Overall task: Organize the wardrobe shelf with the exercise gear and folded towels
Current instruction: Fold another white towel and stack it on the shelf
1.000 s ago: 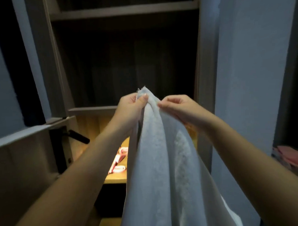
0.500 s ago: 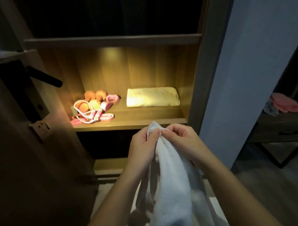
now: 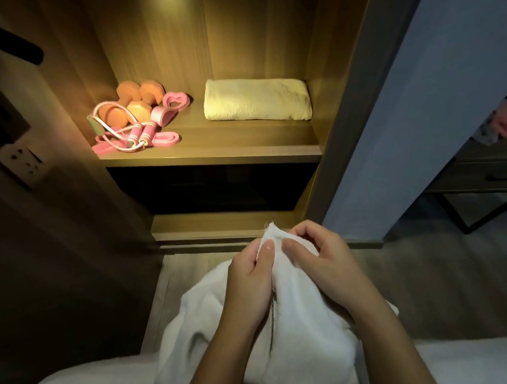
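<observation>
Compared with half a second back, the view is tipped down and the pinched towel corner is lowered. It is now seen below the lit shelf, in front of the wardrobe base, with more cloth bunched low in frame.

Far left, a dark door handle is seen on the open door. On the shelf's left half the exercise gear is kept in one cluster: orange dumbbells at the back, a pink jump rope coiled in front and touching them, and a pink heart-shaped piece just beside.

The right half is taken by a folded towel, its long axis laid left-right, parallel to the shelf front. It is judged to be the start of a towel stack.

The left hand is closed on the white towel, with the corner pinched between the thumb and curled fingers. The right hand is closed too, its fingers pinching the same edge just beside the left. Corners are probably being matched for a fold, hence the hands being held so near each other.

The pinched corner is pointed up and away, toward the wardrobe. The towel's long axis runs from there down toward the wearer, and the loose end is slumped on a white surface at the bottom edge. A dark side table is seen far right.
</observation>
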`<state>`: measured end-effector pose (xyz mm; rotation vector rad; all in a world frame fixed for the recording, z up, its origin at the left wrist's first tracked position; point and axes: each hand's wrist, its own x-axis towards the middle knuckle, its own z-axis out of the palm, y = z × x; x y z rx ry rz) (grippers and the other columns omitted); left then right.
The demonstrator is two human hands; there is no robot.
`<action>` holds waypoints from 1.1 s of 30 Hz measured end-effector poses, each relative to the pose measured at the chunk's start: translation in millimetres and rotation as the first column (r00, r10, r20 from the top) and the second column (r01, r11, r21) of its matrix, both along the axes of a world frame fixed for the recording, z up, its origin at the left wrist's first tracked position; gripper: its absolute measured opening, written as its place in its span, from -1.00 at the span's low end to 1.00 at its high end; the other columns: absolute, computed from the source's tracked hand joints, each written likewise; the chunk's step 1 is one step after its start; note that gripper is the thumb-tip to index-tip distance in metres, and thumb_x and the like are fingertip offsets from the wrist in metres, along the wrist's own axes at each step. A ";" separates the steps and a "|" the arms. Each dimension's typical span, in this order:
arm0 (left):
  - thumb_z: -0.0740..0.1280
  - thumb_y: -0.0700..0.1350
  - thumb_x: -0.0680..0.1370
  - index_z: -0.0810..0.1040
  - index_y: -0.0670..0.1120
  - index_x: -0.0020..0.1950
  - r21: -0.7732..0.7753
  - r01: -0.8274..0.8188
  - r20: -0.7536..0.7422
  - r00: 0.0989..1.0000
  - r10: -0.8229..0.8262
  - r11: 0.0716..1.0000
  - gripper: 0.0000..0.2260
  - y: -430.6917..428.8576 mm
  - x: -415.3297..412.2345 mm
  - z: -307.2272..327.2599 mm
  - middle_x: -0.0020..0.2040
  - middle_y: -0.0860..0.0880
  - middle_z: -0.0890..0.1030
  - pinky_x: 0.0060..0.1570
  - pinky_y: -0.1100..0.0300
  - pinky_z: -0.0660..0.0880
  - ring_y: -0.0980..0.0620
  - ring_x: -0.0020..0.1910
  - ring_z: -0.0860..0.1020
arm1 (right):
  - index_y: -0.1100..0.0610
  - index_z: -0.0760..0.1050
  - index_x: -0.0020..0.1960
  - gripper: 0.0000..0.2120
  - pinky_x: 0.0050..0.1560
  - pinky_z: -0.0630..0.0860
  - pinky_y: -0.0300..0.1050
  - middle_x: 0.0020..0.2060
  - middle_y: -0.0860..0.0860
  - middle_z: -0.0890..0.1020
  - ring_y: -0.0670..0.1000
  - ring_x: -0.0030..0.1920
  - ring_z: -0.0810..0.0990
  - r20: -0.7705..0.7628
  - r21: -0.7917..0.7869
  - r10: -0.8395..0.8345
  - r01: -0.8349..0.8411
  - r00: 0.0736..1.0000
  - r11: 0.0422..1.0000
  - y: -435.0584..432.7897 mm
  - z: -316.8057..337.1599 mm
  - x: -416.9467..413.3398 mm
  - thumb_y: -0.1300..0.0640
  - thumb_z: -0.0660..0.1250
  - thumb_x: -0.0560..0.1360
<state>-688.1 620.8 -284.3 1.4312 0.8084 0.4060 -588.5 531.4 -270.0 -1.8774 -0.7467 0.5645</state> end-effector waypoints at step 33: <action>0.15 0.14 0.54 0.62 -0.02 0.03 0.404 0.058 0.035 0.996 -0.078 0.913 -0.66 -2.8 -13.5 -0.6 -0.09 0.12 0.64 -0.08 0.30 0.57 0.16 -0.07 0.60 | 0.14 0.47 -0.10 -0.89 -0.18 0.63 -0.18 -0.15 -0.06 0.68 -0.04 -0.08 0.69 -0.326 0.329 -0.299 0.405 0.897 0.853 16.6 -12.0 -28.6 0.14 0.38 0.52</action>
